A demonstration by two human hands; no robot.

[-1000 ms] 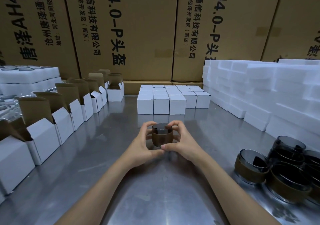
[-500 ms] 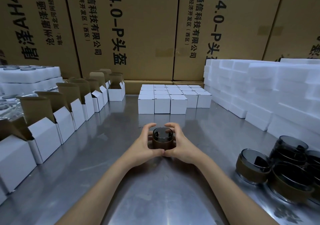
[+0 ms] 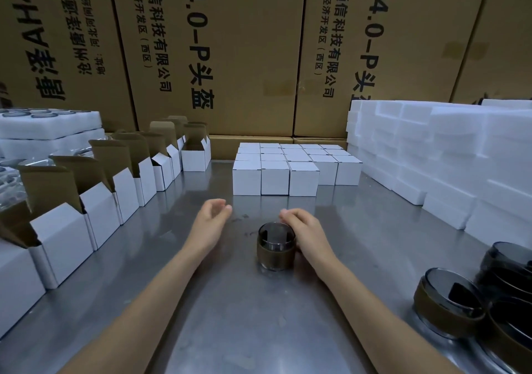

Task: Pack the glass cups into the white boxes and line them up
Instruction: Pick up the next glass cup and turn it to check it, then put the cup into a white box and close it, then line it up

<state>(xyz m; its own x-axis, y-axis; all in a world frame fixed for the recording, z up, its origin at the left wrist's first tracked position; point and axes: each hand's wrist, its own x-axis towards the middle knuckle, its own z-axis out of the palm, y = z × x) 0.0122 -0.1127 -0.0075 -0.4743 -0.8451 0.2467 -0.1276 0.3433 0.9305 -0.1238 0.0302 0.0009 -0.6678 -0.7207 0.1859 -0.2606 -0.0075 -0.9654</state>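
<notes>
Stainless-steel desk point(image 3: 230, 330), reflective, backed by tall printed cardboard cartons point(image 3: 224, 57). One smoked glass cup point(image 3: 275, 245) with a brown sleeve stands upright at desk centre. Right hand point(image 3: 305, 234) touches its right side, fingers loosely curled; whether it grips cannot be told. Left hand point(image 3: 211, 219) is off the cup, to its left, fingers relaxed, holding nothing. At least three more sleeved cups point(image 3: 449, 301) lie clustered at lower right. Open white boxes point(image 3: 123, 198), about eight, form a row along the left. Closed white boxes point(image 3: 275, 176) sit lined up behind the cup, three in the front row. White foam blocks point(image 3: 449, 155) stack at right. Half a second earlier both hands cradled the cup.
</notes>
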